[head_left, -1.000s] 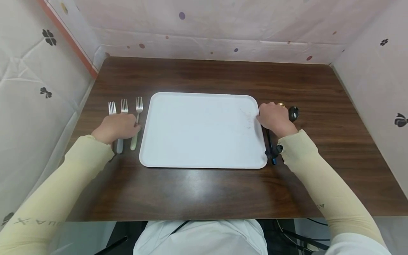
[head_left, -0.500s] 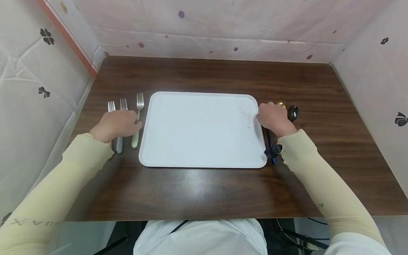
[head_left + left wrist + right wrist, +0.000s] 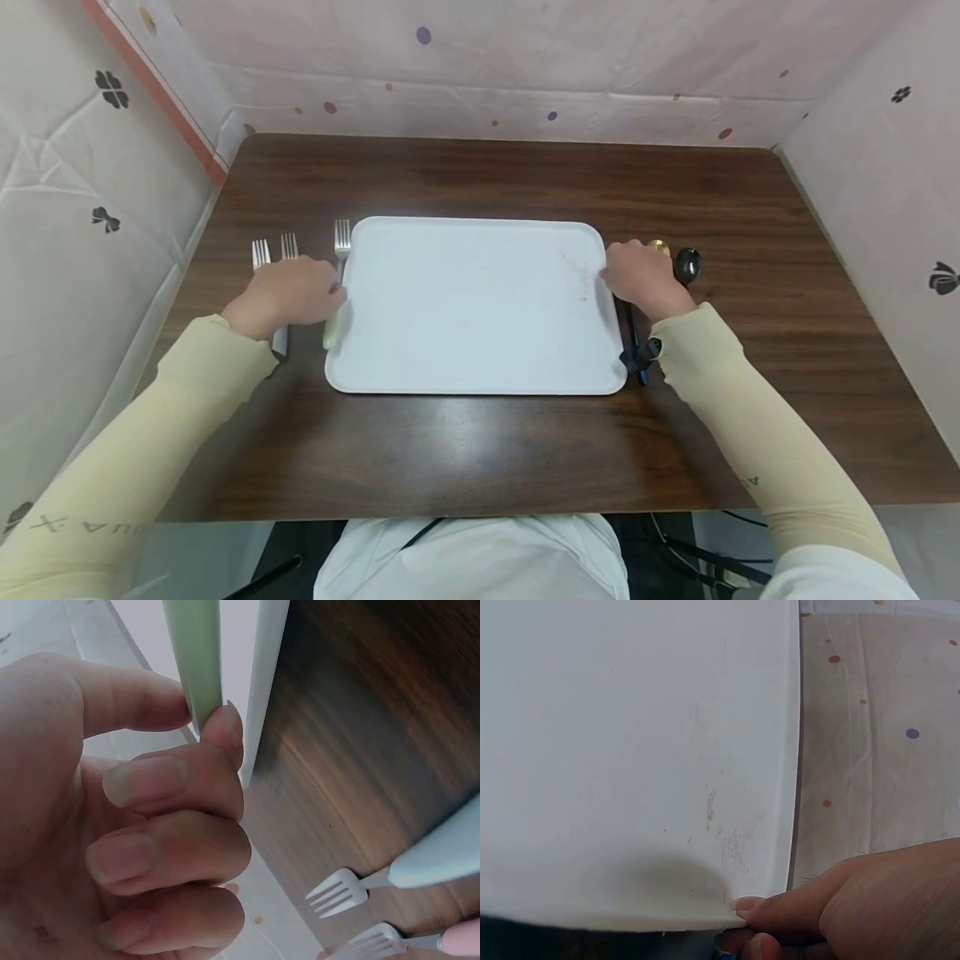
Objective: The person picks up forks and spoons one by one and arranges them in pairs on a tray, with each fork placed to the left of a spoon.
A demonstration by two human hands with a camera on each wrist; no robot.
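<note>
My left hand (image 3: 296,292) pinches a green-handled fork (image 3: 196,660) between thumb and index finger, its other fingers curled inward. In the head view the fork stands tines-away above the left rim of a white tray (image 3: 480,308). On the table beneath that hand lie a fork with a pale blue handle (image 3: 442,844) and another with a pink handle (image 3: 463,939). At the tray's right edge my right hand (image 3: 643,275) grips the rim, with the thumb on top and fingers below. Faint brownish scuffs mark the tray's surface there.
Right of the tray, partly under my right hand, are a rounded black utensil head (image 3: 687,266), a gold-coloured one (image 3: 659,247) and dark handles (image 3: 636,357). The brown wooden table (image 3: 465,467) is bordered by patterned sheets (image 3: 525,67) at the back and sides.
The left hand has lifted the green-handled fork and moved it right, from beside the other forks to over the tray's left rim. The right hand keeps its hold.
</note>
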